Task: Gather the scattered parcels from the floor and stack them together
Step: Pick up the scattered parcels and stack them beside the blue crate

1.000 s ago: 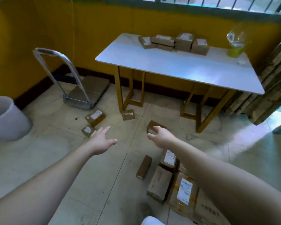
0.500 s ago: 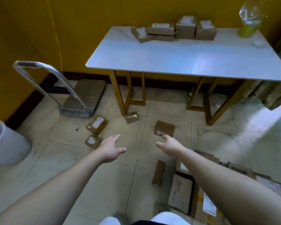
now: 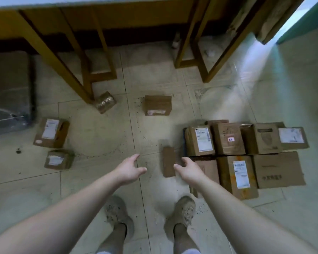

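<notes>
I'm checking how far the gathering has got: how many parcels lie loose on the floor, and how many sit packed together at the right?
Loose parcels scattered on the floor: 5
Clustered parcels packed together at the right: 7 in view (more may be hidden behind them)
Total: 12 in view

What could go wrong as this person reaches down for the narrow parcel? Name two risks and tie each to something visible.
1. The narrow parcel stands on edge just left of the right hand; a glancing touch may tip it over before either open hand closes on it.
2. The grouped boxes sit close beside it, leaving little room for the right hand's fingers on that side. The left hand may need to steady it.
</notes>
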The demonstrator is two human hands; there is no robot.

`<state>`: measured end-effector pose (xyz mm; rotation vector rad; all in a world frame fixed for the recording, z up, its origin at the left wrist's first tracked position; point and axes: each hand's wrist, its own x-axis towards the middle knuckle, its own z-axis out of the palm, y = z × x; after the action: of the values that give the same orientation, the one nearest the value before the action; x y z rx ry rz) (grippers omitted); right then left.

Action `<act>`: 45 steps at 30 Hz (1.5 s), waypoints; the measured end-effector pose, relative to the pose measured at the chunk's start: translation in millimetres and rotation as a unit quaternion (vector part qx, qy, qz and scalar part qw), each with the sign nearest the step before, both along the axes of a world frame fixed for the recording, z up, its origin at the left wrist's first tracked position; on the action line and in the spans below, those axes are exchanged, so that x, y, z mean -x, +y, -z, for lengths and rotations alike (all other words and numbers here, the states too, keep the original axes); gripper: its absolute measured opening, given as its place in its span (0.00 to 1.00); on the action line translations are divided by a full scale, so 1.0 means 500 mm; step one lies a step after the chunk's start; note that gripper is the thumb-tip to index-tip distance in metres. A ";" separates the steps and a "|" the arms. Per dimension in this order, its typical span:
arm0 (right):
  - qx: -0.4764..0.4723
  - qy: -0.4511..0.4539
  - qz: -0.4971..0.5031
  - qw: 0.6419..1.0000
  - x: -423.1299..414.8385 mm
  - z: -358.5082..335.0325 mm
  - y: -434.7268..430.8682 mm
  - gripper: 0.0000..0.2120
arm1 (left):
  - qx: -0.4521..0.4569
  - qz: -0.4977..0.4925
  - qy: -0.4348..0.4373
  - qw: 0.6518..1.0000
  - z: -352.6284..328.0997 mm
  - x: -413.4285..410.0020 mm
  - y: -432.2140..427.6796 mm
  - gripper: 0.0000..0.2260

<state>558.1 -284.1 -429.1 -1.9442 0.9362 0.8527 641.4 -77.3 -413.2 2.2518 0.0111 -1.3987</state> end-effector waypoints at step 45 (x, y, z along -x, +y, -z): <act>-0.167 -0.315 0.206 0.911 0.006 -0.179 0.165 0.32 | 0.321 -0.278 0.018 0.905 -0.136 0.021 0.062 0.31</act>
<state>555.1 -201.5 -339.4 -1.4902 0.7050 0.0994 631.1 -46.5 -345.3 1.5080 0.1666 -0.9452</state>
